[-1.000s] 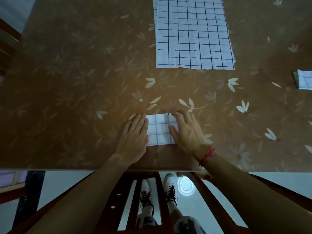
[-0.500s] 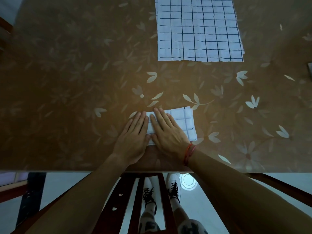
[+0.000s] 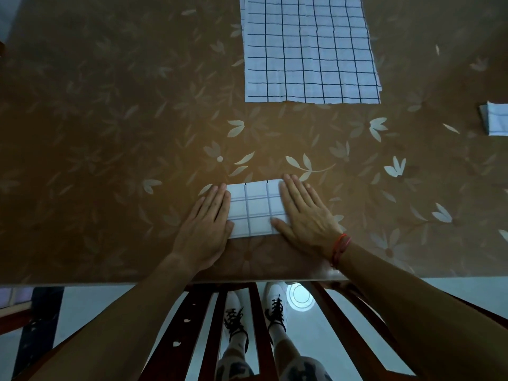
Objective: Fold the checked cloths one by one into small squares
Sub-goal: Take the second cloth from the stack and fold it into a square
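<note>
A small folded checked cloth, white with dark grid lines, lies near the table's front edge. My left hand lies flat with straight fingers on its left edge. My right hand, a red string at the wrist, presses flat on its right part and covers that side. A stack of unfolded checked cloths lies spread out at the far middle of the table. A folded cloth sits at the right edge of the view, partly cut off.
The table is brown glass with a pale flower and leaf pattern; its front edge runs just below my wrists. Through and below the glass I see dark wooden chair bars, my shoes and a pale floor.
My right hand has slid from the cloth's left part to its right side, smoothing it. The left hand has stayed on the left edge.
</note>
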Available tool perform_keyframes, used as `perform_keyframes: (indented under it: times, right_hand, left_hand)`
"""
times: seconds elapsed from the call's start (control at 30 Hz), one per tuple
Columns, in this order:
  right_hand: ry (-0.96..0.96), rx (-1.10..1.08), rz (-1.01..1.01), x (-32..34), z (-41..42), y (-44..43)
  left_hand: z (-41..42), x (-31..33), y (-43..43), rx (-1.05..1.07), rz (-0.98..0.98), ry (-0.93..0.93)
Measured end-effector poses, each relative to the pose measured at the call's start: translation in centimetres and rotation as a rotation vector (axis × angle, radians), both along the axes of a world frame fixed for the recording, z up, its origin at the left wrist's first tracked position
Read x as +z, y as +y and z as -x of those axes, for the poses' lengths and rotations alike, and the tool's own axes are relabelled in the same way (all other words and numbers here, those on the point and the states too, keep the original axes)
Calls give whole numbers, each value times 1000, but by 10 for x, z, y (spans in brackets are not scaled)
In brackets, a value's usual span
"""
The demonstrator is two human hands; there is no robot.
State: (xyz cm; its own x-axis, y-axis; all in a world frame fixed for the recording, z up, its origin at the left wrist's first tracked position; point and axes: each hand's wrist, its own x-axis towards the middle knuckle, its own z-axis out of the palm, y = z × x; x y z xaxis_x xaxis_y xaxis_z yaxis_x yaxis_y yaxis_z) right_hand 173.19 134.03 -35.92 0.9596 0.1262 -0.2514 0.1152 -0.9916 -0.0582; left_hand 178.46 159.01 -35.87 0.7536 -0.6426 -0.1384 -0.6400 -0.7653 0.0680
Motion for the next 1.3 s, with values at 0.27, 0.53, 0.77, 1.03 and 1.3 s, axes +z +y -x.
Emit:
perform_keyframes:
  times: [0.27, 0.53, 0.77, 1.03, 1.3]
  right_hand:
    - [20, -13, 15, 6, 2, -7]
    - [-38, 2, -5, 33, -23, -5]
    - [44, -35, -141, 45, -52, -4]
    - [165, -222, -316, 49, -79, -3]
    - [291, -256, -305, 46, -91, -3]
  left_hand:
    - [0, 4, -2, 26, -4, 41]
    - [4, 30, -26, 98, 121, 56]
    - [25, 30, -43, 33, 247, 169]
    - [26, 29, -40, 48, 288, 190]
    - [26, 27, -37, 49, 316, 202]
